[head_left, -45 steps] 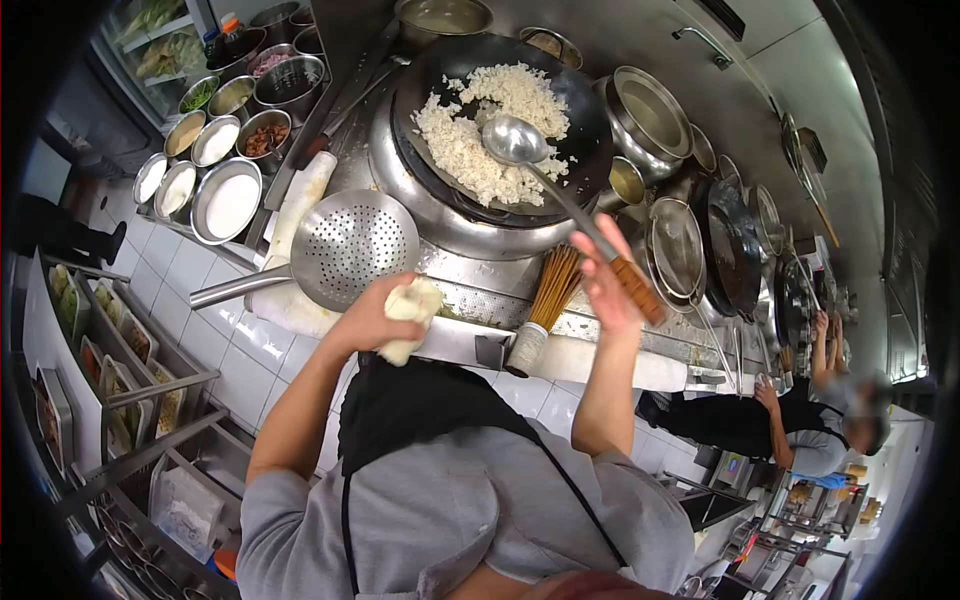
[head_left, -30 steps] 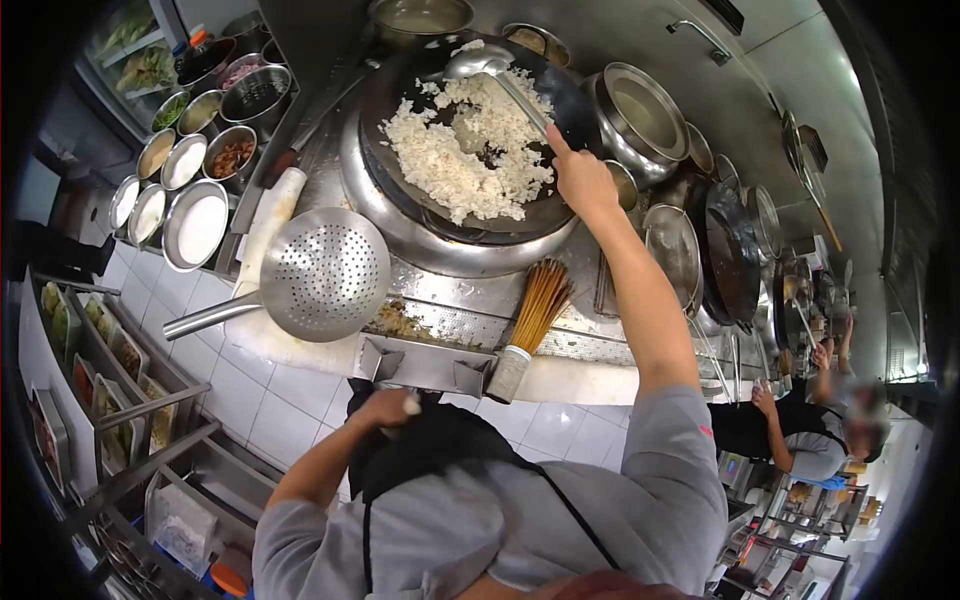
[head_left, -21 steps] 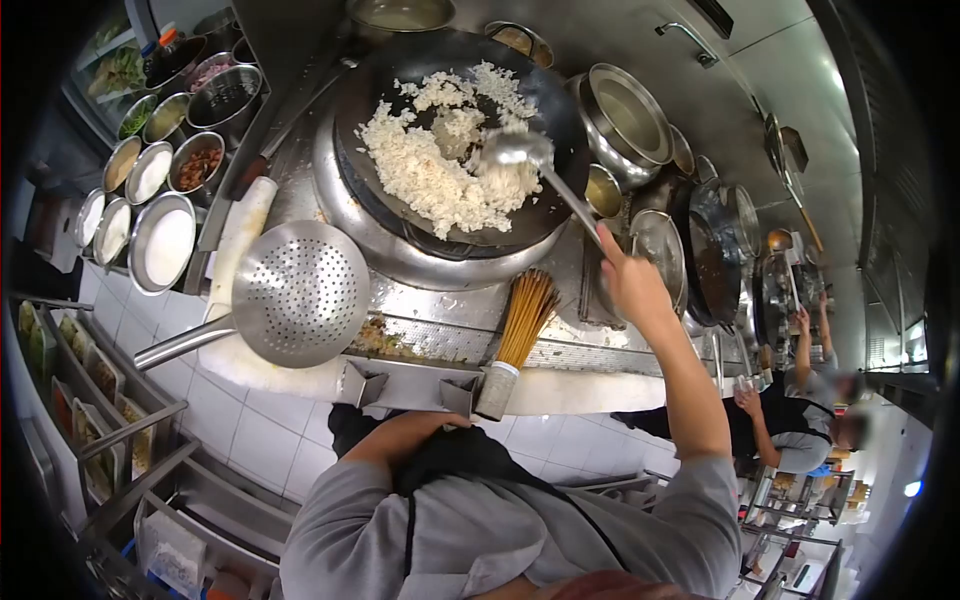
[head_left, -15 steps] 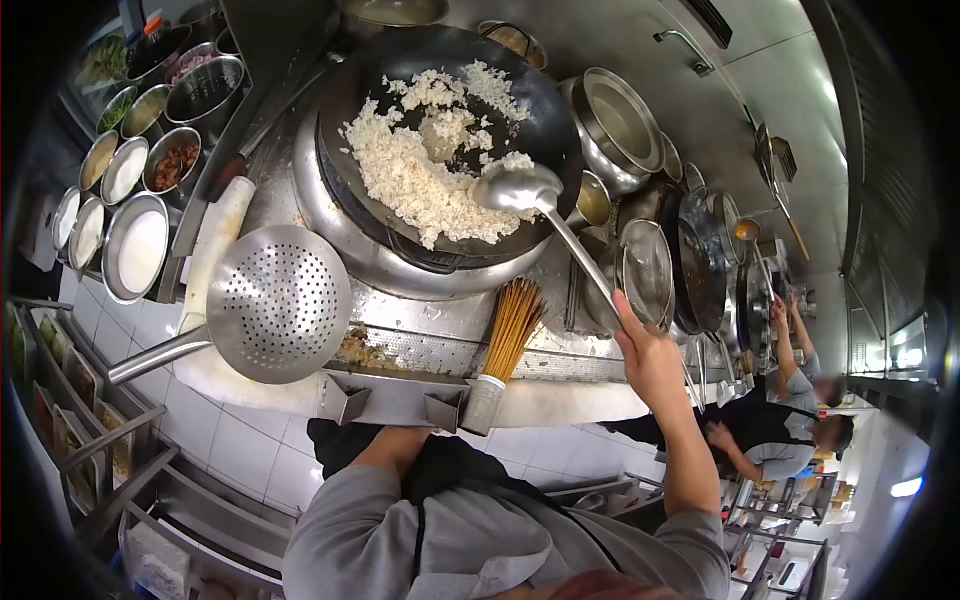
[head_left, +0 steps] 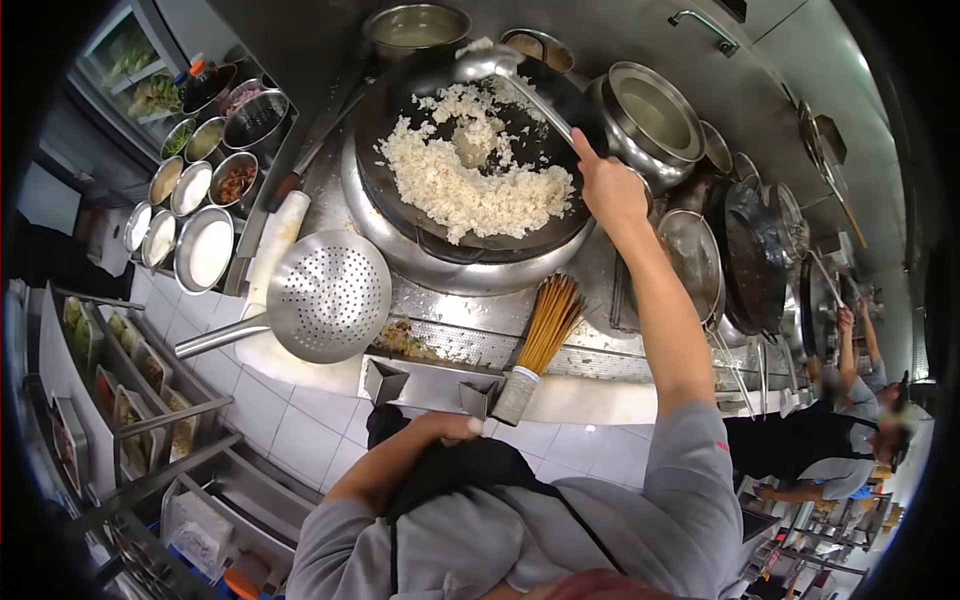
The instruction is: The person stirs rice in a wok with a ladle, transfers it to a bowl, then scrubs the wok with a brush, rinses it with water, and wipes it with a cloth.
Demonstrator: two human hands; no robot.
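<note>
A ladle (head_left: pixel 490 65) is gripped by its long metal handle in my right hand (head_left: pixel 612 190), with the forefinger stretched along the handle. Its bowl is over the far rim of a black wok (head_left: pixel 385 150), and a little rice shows at its edge. White cooked rice (head_left: pixel 470 200) lies in the wok in a curved heap, with loose grains scattered farther back. My left hand (head_left: pixel 455 428) is low in front of my black apron, near the counter's front edge; its fingers are mostly hidden.
A perforated strainer (head_left: pixel 330 295) rests at the counter's left front. A bamboo wok brush (head_left: pixel 540 345) leans at the front edge. Seasoning bowls (head_left: pixel 208 245) stand at left. Right of the wok are a metal pot (head_left: pixel 655 110) and more woks (head_left: pixel 750 260). Other people (head_left: pixel 800 440) work at far right.
My right hand has carried the ladle from the wok's right side to its far rim. My left hand has come into sight by the apron. The camera view has shifted.
</note>
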